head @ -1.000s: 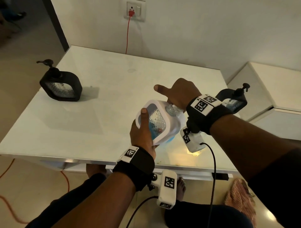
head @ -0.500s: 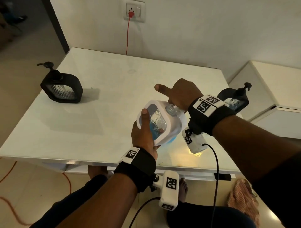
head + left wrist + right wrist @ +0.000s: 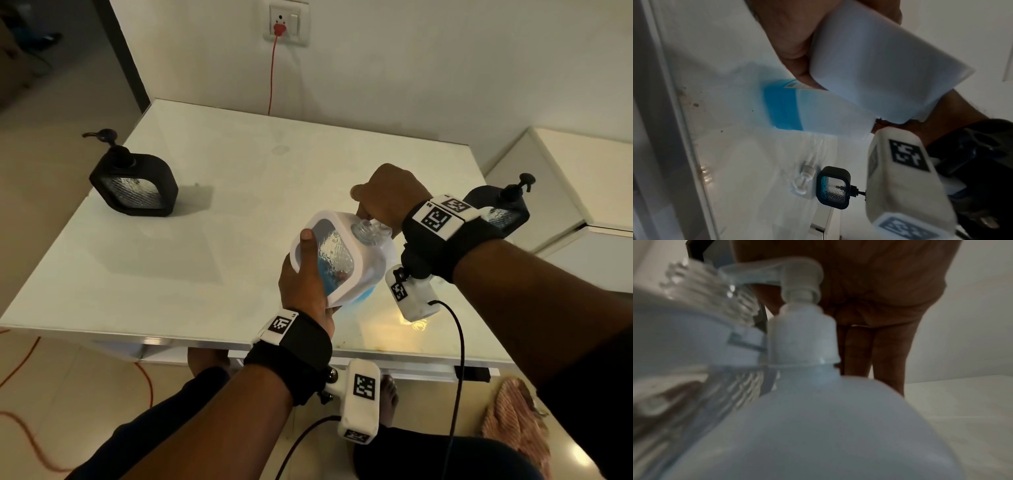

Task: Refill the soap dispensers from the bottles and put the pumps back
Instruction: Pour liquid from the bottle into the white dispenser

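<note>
My left hand (image 3: 305, 274) grips a white-framed soap dispenser (image 3: 361, 263), tilted, with its clear open neck (image 3: 364, 229) pointing up and right. Blue liquid shows low in its window. Behind it stands a translucent refill bottle (image 3: 818, 110) with blue soap at its base. In the right wrist view that refill bottle (image 3: 818, 426) fills the foreground. Its white pump head (image 3: 797, 277) has the spout aimed at the neck (image 3: 715, 293). My right hand (image 3: 387, 195) is curled over that pump head from above. A loose white pump (image 3: 805, 178) lies on the table.
A black dispenser (image 3: 135, 186) with its pump on stands at the table's left edge. Another black dispenser (image 3: 503, 212) stands at the right edge behind my right wrist. The white table (image 3: 239, 178) ends near my body. A low white cabinet (image 3: 582, 192) is on the right.
My right hand's outstretched finger has drawn in toward the pump head. The dispenser and left hand stay as they were.
</note>
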Action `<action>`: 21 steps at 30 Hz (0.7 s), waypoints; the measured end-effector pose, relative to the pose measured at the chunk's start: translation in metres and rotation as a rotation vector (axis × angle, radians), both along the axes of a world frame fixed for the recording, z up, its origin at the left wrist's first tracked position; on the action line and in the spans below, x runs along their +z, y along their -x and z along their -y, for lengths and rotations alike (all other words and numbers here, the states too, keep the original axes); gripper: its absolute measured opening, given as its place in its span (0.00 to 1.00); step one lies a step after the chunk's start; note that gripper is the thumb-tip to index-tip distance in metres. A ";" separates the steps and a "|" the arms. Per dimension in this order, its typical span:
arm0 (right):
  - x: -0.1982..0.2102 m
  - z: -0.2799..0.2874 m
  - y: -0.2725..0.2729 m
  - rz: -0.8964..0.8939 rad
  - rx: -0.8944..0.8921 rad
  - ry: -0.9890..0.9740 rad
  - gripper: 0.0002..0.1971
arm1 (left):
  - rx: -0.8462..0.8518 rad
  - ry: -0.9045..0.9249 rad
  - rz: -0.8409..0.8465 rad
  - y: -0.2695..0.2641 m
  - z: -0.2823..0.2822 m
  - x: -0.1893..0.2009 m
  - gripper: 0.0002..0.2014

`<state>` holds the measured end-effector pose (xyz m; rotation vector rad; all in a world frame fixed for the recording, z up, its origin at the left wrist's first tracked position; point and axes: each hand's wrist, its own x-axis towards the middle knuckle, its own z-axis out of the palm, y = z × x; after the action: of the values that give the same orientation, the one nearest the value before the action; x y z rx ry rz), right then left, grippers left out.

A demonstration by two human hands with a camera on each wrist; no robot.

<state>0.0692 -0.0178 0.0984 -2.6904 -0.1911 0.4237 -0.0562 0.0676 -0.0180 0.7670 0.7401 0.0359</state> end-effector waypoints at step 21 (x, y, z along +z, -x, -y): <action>0.001 -0.002 0.004 0.070 0.019 0.072 0.13 | 0.001 -0.028 0.025 0.001 0.001 0.000 0.33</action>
<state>0.0655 -0.0154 0.0990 -2.7781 -0.2256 0.3485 -0.0574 0.0664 -0.0184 0.7916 0.7168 0.0566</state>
